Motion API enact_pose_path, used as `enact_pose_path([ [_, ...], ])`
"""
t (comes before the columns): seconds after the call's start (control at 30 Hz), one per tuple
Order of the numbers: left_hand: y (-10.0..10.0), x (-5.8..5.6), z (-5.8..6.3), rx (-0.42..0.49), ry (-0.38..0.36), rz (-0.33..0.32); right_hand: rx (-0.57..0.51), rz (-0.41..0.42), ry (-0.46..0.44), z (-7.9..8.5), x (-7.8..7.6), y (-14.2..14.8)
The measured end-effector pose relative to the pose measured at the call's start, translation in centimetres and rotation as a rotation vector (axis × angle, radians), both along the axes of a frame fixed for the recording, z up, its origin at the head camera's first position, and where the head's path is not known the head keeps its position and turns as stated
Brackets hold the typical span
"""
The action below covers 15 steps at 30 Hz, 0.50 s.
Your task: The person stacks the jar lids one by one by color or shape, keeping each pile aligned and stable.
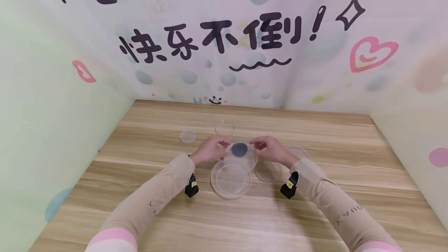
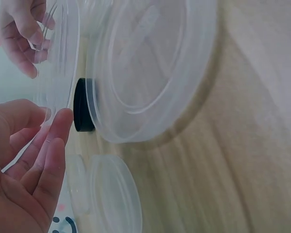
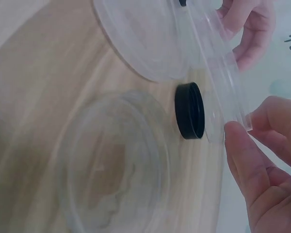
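Note:
Both hands hold a clear plastic lid (image 1: pixel 249 161), tilted above the table. My left hand (image 1: pixel 211 149) pinches its left edge between thumb and fingers. At the opposite edge, my right hand (image 1: pixel 271 149) pinches it the same way. A round black cap (image 3: pixel 189 111) stands on the table beyond the held lid (image 3: pixel 225 85) and shows dark through it in the head view. Nearer the person lies a large round clear lid (image 1: pixel 230 182), partly behind the held one. Another clear round lid (image 3: pixel 111 165) lies under the right forearm side.
Farther back on the wooden table (image 1: pixel 238 224) lie a clear round lid (image 1: pixel 224 128) and a small clear lid (image 1: pixel 188 137). Another clear lid (image 1: pixel 298 153) is partly hidden by the right wrist. Printed cloth walls (image 1: pixel 224 84) border the table's back and sides.

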State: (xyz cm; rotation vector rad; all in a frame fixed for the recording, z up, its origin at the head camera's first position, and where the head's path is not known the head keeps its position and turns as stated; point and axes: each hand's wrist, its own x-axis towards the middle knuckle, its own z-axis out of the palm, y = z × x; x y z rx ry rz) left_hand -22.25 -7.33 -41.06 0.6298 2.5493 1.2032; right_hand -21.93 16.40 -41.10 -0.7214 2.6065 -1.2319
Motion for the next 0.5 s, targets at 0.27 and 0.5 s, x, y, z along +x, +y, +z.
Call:
enact_pose_path([
  [0.27,-0.6,1.1,-0.1,-0.047,0.006,-0.008,0.014,0.06,0.011,-0.6,0.8,-0.6],
  [0.5,-1.1,1.4,-0.3,-0.096,0.086,-0.033,-0.021,0.064,0.004,-0.9,1.5,-1.5],
])
